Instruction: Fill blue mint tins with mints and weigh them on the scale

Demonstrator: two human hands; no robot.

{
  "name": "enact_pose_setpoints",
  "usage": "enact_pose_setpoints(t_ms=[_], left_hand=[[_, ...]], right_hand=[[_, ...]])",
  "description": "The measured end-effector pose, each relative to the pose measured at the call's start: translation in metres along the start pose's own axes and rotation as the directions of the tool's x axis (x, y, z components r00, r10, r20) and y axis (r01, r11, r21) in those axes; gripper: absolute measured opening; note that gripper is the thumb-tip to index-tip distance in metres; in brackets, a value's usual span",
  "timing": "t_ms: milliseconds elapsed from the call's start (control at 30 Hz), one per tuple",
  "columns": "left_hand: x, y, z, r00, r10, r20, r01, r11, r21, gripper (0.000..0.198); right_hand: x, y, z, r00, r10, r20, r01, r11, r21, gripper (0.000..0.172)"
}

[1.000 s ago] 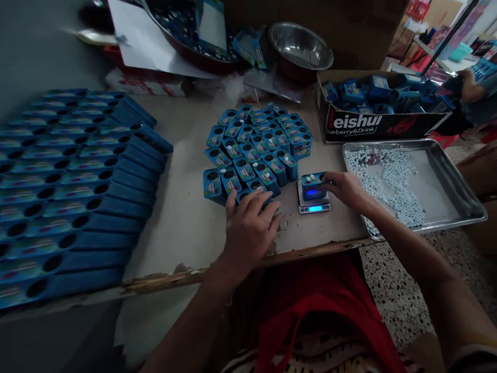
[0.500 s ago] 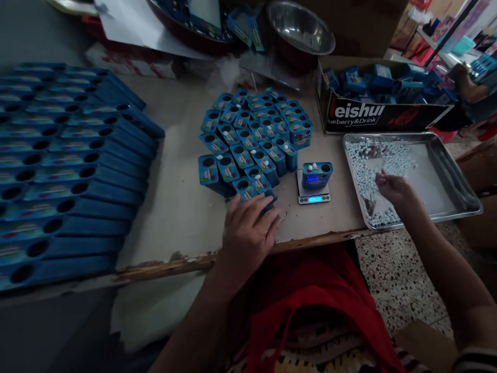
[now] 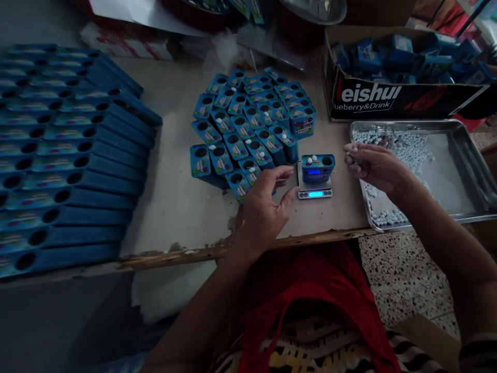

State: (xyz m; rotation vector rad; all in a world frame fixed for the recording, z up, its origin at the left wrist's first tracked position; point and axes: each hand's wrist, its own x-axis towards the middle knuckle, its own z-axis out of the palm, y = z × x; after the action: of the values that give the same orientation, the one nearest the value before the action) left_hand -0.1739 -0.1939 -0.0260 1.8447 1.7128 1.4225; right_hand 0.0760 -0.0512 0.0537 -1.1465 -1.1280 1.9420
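Observation:
A blue container (image 3: 317, 170) with white pieces on its top stands on a small digital scale (image 3: 315, 194) with a lit display. My left hand (image 3: 274, 199) is just left of the scale, fingers apart and curved, holding nothing, beside a cluster of upright blue containers (image 3: 240, 129). Some of these have white pieces on their tops. My right hand (image 3: 368, 163) is over the left rim of a metal tray (image 3: 458, 171), its fingertips pinched on small white pieces (image 3: 352, 152). More white pieces (image 3: 404, 150) lie scattered in the tray.
Rows of blue containers (image 3: 77, 160) fill the table's left side. A cardboard box (image 3: 396, 98) of blue containers stands behind the tray. Metal bowl (image 3: 322, 10), plastic bags (image 3: 229, 49) and a red-and-white package (image 3: 128, 44) are at the back. The worn wooden edge (image 3: 186, 255) runs in front.
My right hand has come up from the tray toward the scale with white pieces in its fingers. My left hand has left the clustered containers and moved right, fingers parted. The view has shifted slightly.

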Motion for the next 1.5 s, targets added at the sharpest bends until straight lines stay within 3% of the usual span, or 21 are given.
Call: enact_pose_setpoints(t_ms=[100,167,367,500,567,633,700,767,1000,1200,1333,1433,1500], left_hand=[[0.006,-0.004,0.026,0.998,-0.059,-0.023,0.054,0.978,-0.2,0.035],[0.01,-0.01,0.039,0.996,-0.081,-0.047,0.067,0.967,-0.248,0.034],[0.026,-0.016,0.05,0.986,-0.128,-0.106,0.112,0.983,-0.148,0.02],[0.041,-0.01,0.045,0.989,-0.106,-0.103,0.101,0.993,-0.053,0.016],[0.048,-0.007,0.041,0.993,-0.078,-0.092,0.077,0.997,-0.02,0.016],[0.054,-0.005,0.038,0.997,-0.05,-0.065,0.051,0.999,-0.001,0.015],[0.059,-0.004,0.037,0.999,-0.039,-0.019,0.04,0.999,0.024,0.014],[0.065,-0.002,0.039,0.999,-0.043,0.033,0.041,0.998,0.055,0.012],[0.083,0.008,0.056,0.993,0.008,0.115,-0.014,0.999,0.05,0.005],[0.056,0.005,0.02,0.999,0.042,-0.02,-0.041,0.997,0.07,0.013],[0.031,0.006,-0.004,0.997,0.066,-0.038,-0.061,0.991,0.122,0.015],[0.022,0.01,-0.014,0.996,0.06,-0.06,-0.049,0.985,0.165,0.018],[0.022,0.01,-0.017,0.995,0.063,-0.073,-0.049,0.982,0.18,0.02]], right_hand=[[0.005,-0.008,0.012,0.995,-0.048,0.093,0.061,0.987,-0.149,0.021],[0.009,-0.011,0.017,0.992,-0.03,0.124,0.053,0.981,-0.189,0.028],[0.016,-0.016,0.017,0.992,-0.038,0.116,0.063,0.975,-0.215,0.021],[0.02,-0.013,0.015,0.982,-0.05,0.181,0.118,0.915,-0.385,0.019],[0.022,-0.013,0.016,0.974,-0.102,0.204,0.198,0.821,-0.536,0.012],[0.023,-0.017,0.019,0.95,-0.19,0.247,0.311,0.644,-0.699,0.004],[0.024,-0.023,0.023,0.914,-0.255,0.316,0.401,0.438,-0.804,0.011],[0.024,-0.029,0.026,0.892,-0.262,0.368,0.438,0.3,-0.847,0.014],[0.023,-0.034,0.031,0.891,-0.225,0.394,0.424,0.101,-0.9,0.019],[0.02,-0.044,0.049,0.932,-0.08,0.353,0.345,-0.098,-0.934,0.027],[0.017,-0.05,0.061,0.951,-0.014,0.308,0.297,-0.216,-0.93,0.031],[0.016,-0.05,0.061,0.959,-0.051,0.279,0.267,-0.166,-0.949,0.029],[0.019,-0.049,0.052,0.96,-0.094,0.263,0.261,-0.032,-0.965,0.021]])
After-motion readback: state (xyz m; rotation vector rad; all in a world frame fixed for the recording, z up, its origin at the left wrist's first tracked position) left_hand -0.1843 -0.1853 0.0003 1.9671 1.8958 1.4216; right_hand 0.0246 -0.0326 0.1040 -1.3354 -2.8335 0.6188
